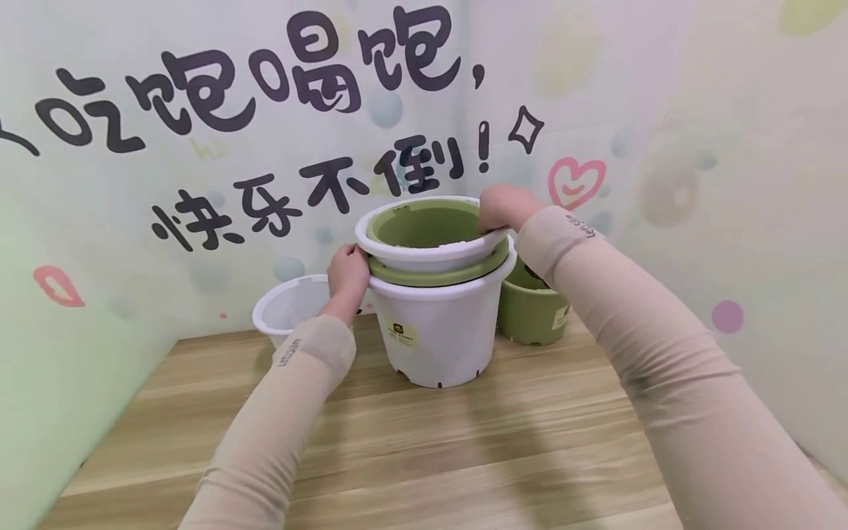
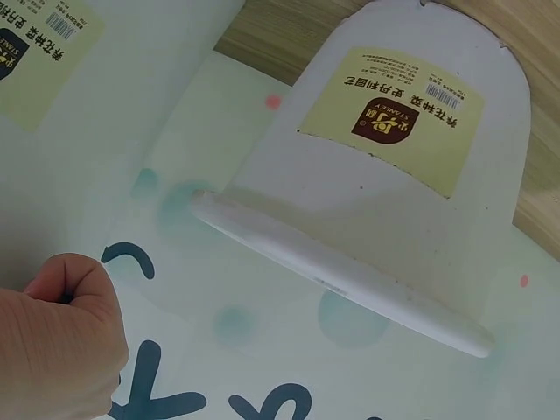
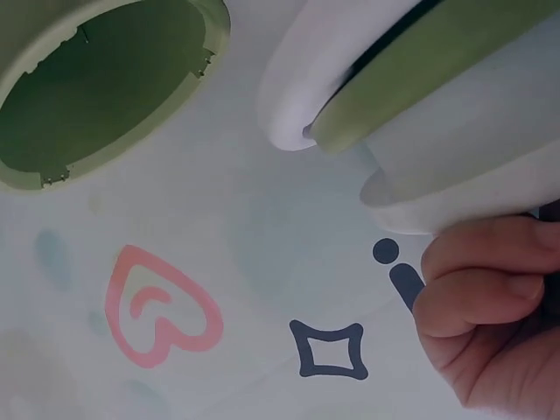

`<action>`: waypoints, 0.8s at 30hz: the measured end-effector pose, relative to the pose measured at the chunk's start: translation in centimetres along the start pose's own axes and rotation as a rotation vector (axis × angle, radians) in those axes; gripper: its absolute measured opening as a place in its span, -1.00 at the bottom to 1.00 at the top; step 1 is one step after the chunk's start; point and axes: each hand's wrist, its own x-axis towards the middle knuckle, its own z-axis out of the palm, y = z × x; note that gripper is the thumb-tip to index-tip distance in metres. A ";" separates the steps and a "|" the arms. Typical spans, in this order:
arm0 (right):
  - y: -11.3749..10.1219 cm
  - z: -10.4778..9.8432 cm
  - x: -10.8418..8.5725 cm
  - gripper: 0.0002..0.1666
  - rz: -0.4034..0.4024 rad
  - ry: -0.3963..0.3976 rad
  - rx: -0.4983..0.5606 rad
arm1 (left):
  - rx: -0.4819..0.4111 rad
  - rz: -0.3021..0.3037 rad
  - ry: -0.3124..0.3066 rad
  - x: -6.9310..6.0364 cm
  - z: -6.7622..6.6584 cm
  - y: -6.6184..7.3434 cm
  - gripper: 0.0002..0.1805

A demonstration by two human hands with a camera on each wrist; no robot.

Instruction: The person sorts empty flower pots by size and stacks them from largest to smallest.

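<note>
Head view: nested pots stacked at center, on the wood-grain surface (image 1: 424, 456). Lower white pot (image 1: 444, 327): smooth, tapered, notched at the base, pale-yellow label (image 1: 402, 335) at its 8 o'clock. Green rim (image 1: 437, 279) sits above it, then upper white pot (image 1: 417, 255) with green liner (image 1: 430, 224) inside. Right hand (image 1: 500, 208): grip curled tight over the upper white rim at 2 o'clock. Left hand (image 1: 349, 272): grip curled on the lower pot's rim, 9 o'clock. Loose white pot (image 1: 291, 303) at 8 o'clock, green pot (image 1: 530, 313) at 4.

Left wrist: lower white pot at 11 o'clock, loose one at 1, inverted in frame, brown emblem on its label. Left hand at 8, fingers folded.

Right wrist: right-hand fingers bent against upper white rim at 4 o'clock; stack's at 2, green pot at 11, hollow side showing.
</note>
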 end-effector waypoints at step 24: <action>7.1 1.4 -0.4 -0.55 0.032 0.029 0.666 | -0.006 -0.005 0.009 0.1 0.0 -0.2 -0.50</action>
